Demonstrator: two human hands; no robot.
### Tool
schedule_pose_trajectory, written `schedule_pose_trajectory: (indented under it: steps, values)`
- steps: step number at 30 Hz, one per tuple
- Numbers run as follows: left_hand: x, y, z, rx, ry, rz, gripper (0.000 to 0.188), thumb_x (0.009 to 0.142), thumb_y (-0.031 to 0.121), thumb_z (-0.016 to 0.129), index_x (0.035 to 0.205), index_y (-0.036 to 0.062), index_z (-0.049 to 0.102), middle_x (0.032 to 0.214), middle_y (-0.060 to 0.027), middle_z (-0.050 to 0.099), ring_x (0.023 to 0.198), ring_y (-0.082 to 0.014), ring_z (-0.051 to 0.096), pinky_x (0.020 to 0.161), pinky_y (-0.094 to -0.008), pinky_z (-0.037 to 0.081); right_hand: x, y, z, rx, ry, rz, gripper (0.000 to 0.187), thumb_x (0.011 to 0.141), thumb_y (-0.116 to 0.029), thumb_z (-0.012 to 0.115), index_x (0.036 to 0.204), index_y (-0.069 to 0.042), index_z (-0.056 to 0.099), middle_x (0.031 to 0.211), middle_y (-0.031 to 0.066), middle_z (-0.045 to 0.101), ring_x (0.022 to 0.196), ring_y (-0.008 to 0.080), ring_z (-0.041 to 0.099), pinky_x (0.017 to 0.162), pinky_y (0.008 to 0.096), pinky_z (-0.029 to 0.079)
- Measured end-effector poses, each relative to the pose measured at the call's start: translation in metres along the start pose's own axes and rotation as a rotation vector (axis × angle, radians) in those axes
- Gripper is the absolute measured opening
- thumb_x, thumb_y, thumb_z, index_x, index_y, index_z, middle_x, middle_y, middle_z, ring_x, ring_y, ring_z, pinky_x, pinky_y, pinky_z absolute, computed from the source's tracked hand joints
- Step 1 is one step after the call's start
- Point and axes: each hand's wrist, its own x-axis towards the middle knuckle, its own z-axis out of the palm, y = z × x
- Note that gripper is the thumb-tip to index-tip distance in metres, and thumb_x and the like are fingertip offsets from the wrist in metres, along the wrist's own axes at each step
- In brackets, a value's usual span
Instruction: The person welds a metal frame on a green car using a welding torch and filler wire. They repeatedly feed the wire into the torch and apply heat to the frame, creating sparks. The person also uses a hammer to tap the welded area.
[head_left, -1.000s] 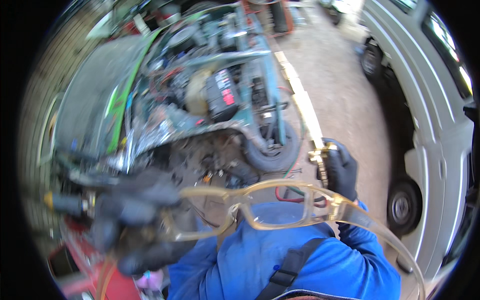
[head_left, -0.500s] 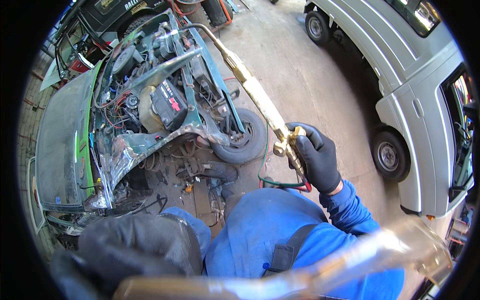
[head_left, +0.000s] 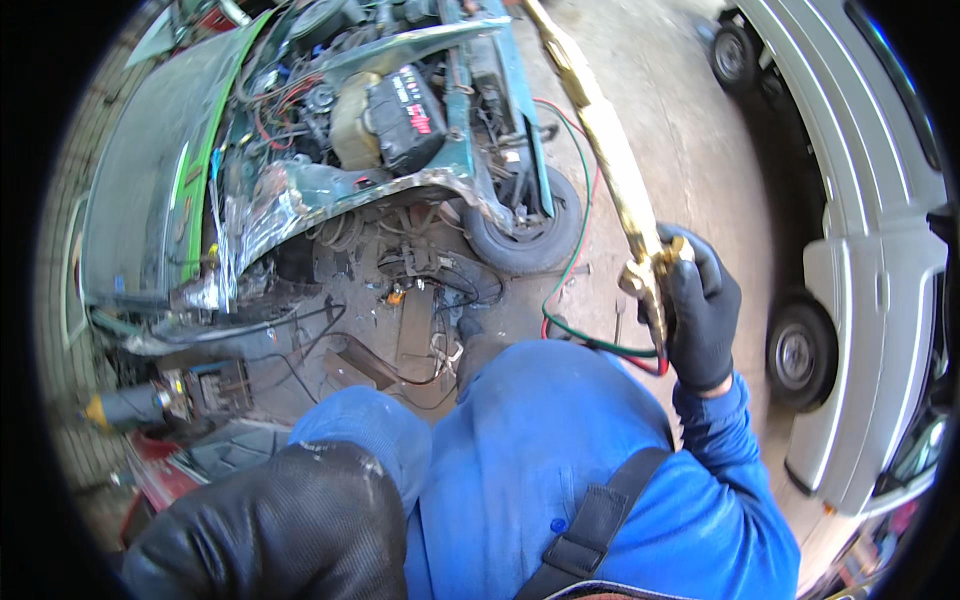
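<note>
My right hand (head_left: 705, 310), in a black glove, is raised at the right of my body and closed around the lower end of a brass gas torch (head_left: 618, 160). The torch slants up and left, its tip beyond the upper edge. Its valve knobs (head_left: 636, 278) stand beside my thumb and fingers. A green hose and a red hose (head_left: 655, 362) hang from its base. My left hand (head_left: 260, 525) is at the lower left in a large black leather glove, close to the camera. Its fingers are hidden, so I cannot make out whether it holds anything.
A stripped green car front (head_left: 330, 200) with an exposed engine bay and black battery (head_left: 405, 120) stands at the left. Its wheel (head_left: 525, 225) juts out. A silver van (head_left: 870, 250) is at right. Hoses, cables and a metal plate (head_left: 416, 325) lie on the floor.
The view has shifted, so car and van appear higher. The torch appears farther right and steeper. A blurred, clear, brown-edged object near the camera has left the lower edge; my left glove's fingers no longer show.
</note>
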Motion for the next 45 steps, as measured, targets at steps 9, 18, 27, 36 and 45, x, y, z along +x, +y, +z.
schedule_pose_trajectory:
  steps: [9, 18, 27, 36, 45]
  values:
    - [0.014, 0.067, -0.111, 0.305, 0.09, 0.058, 0.056, 0.11, 0.048, 0.05, 0.135, -0.0016, 0.06, 0.118, -0.017, 0.069, 0.109, -0.031, 0.067, 0.093, -0.0449, 0.054, 0.035, 0.02, 0.033, -0.069, 0.001, -0.097, 0.048, 0.117, -0.038, 0.05, 0.141, 0.002, 0.061, 0.085, 0.0057, 0.069, 0.06, 0.0076, 0.058, 0.054, 0.0218, 0.043]
    - [-0.095, 0.001, -0.215, 1.085, 0.598, -0.4, 0.038, 0.112, 0.024, 0.057, 0.135, -0.0055, 0.062, 0.124, -0.0168, 0.07, 0.104, -0.0253, 0.073, 0.093, -0.0383, 0.062, 0.059, 0.009, 0.105, -0.038, -0.124, -0.106, 0.045, 0.119, -0.035, 0.045, 0.142, 0.0, 0.062, 0.086, 0.0023, 0.066, 0.059, 0.0027, 0.052, 0.052, 0.0192, 0.038]
    - [-0.162, -0.099, -0.429, 1.228, 0.311, -0.867, 0.039, 0.104, 0.017, 0.07, 0.138, -0.0013, 0.065, 0.132, -0.0183, 0.07, 0.123, -0.0268, 0.066, 0.106, -0.0411, 0.051, 0.073, -0.004, 0.202, -0.16, -0.088, -0.088, 0.046, 0.119, -0.036, 0.046, 0.141, 0.0, 0.063, 0.087, 0.0028, 0.067, 0.06, 0.0041, 0.054, 0.054, 0.0203, 0.04]
    - [-0.148, -0.224, -0.631, 1.597, -0.263, -0.878, 0.053, 0.1, 0.031, 0.066, 0.147, 0.007, 0.058, 0.14, -0.0259, 0.064, 0.125, -0.0452, 0.062, 0.112, -0.0518, 0.048, 0.08, -0.003, 0.253, -0.229, -0.042, -0.049, 0.048, 0.113, -0.036, 0.061, 0.141, 0.002, 0.063, 0.099, 0.0053, 0.072, 0.073, 0.0071, 0.062, 0.064, 0.0212, 0.048]
    - [-0.118, -0.263, -0.645, 1.791, -0.779, -1.566, 0.075, 0.099, 0.043, 0.063, 0.166, 0.0157, 0.043, 0.168, -0.0197, 0.045, 0.151, -0.0399, 0.049, 0.126, -0.0475, 0.038, 0.084, 0.014, 0.267, -0.358, 0.034, 0.011, 0.055, 0.111, -0.044, 0.06, 0.14, 0.004, 0.062, 0.101, 0.0076, 0.073, 0.074, 0.0091, 0.066, 0.065, 0.0226, 0.052]
